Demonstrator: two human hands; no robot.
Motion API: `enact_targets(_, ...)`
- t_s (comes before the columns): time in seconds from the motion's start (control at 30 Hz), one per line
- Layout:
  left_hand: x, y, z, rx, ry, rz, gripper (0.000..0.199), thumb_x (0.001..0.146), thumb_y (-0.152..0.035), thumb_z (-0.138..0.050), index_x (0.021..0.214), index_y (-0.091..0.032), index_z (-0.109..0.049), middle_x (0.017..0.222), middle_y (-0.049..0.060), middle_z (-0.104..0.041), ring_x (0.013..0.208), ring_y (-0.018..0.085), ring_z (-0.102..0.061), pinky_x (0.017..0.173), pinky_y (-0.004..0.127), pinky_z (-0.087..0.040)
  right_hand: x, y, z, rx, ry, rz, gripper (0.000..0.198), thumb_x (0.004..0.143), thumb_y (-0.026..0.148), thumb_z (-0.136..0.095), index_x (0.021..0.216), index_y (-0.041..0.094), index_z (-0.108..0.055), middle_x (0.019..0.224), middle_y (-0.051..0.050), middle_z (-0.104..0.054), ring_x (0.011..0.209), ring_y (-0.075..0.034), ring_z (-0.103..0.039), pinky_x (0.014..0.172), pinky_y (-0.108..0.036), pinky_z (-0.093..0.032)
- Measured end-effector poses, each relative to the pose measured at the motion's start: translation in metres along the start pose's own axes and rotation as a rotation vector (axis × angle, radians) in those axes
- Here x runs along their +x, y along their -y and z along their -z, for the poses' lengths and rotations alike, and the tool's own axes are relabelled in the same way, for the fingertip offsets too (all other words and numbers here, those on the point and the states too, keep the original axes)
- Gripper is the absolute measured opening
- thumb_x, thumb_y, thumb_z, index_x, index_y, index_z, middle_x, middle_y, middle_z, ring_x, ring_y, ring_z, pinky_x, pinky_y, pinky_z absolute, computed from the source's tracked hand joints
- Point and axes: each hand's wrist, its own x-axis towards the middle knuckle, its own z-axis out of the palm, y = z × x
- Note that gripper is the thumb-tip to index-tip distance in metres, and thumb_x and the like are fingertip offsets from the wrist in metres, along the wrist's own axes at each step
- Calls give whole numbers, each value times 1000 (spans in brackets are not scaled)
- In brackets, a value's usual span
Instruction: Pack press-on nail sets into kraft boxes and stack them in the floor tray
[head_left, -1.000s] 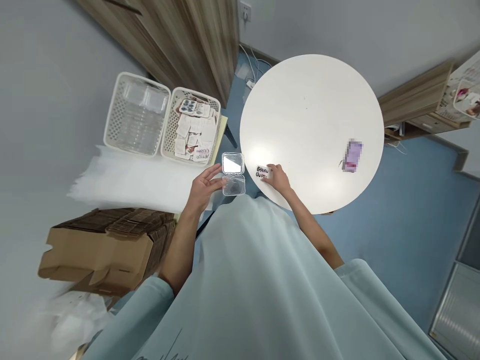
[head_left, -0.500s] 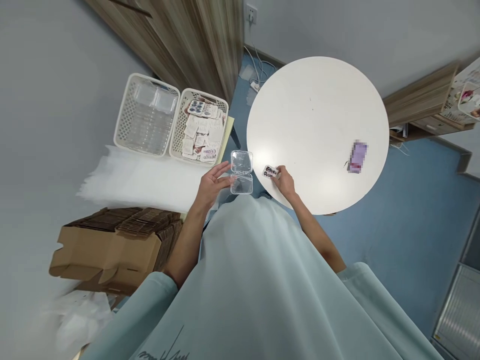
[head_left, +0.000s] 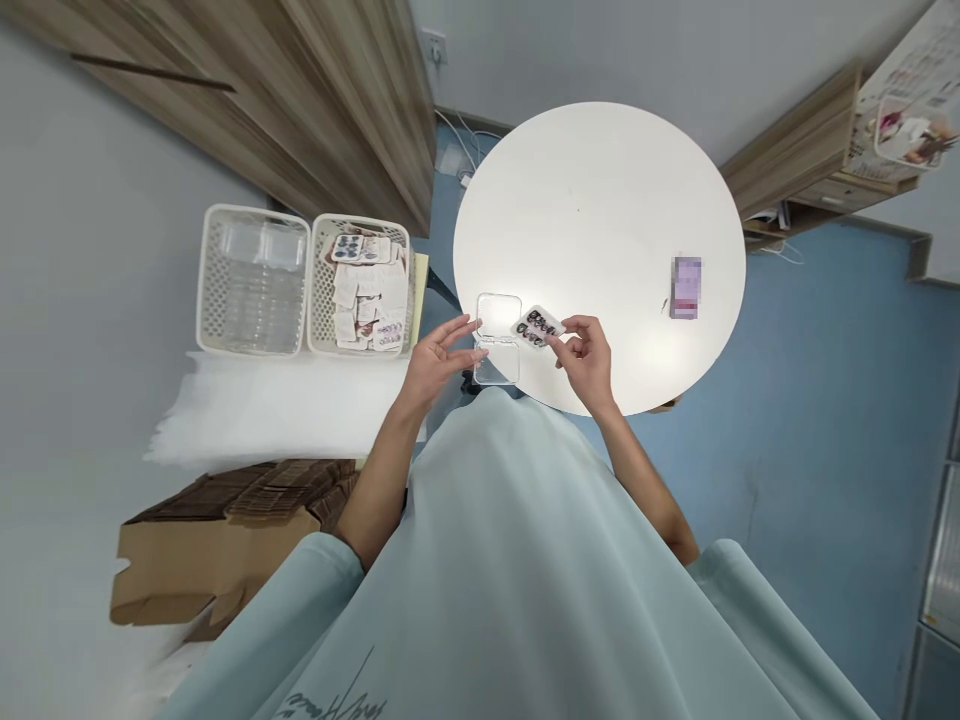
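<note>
Partly, the right hand [head_left: 590, 364] covers the patterned card [head_left: 534, 328] it holds.

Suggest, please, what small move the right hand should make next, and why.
Probably bring the white card with dark rounded shapes slightly left, over the clear plastic hinged case: the right hand holds the card close by the case, which lies open in the left hand.

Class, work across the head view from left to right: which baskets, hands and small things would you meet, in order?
Basket of clear plastic items, basket of cards, left hand, open clear case, white card with dark shapes, right hand, pixelated purple item, basket at far right.
</note>
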Motion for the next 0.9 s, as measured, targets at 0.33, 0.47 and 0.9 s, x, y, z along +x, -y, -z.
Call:
enact_targets(0.33, 12, -15, -42, 10, 67, -63, 86, 75, -46, -98, 150, -22, -64, 161, 21, -58, 93, 22, -79, 90, 42, -68, 1, 10, 16, -70, 158, 14, 31, 96, 51, -75, 114, 28, -63, 104, 1, -71, 60, -11, -55, 61, -29, -45)
enact_targets(0.47, 12, -14, -47, 28, 69, -58, 87, 74, -48, -98, 150, -21, -64, 159, 22, -59, 94, 22, -79, 89, 41, -69, -4, 10, 25, -141, 207, 33, 30, 98, 50, -73, 117, 28, -66, 101, 1, -72, 62, -13, -55, 65, -29, -47)
enact_targets(0.9, 7, -11, -57, 63, 59, -63, 83, 74, -47, -99, 146, -23, -68, 156, 20, -63, 102, 26, -80, 96, 44, -67, -17, 19, 38, -517, 322, 138, 18, 105, 37, -70, 121, 28, -76, 110, -3, -68, 70, -13, -62, 67, -30, -48)
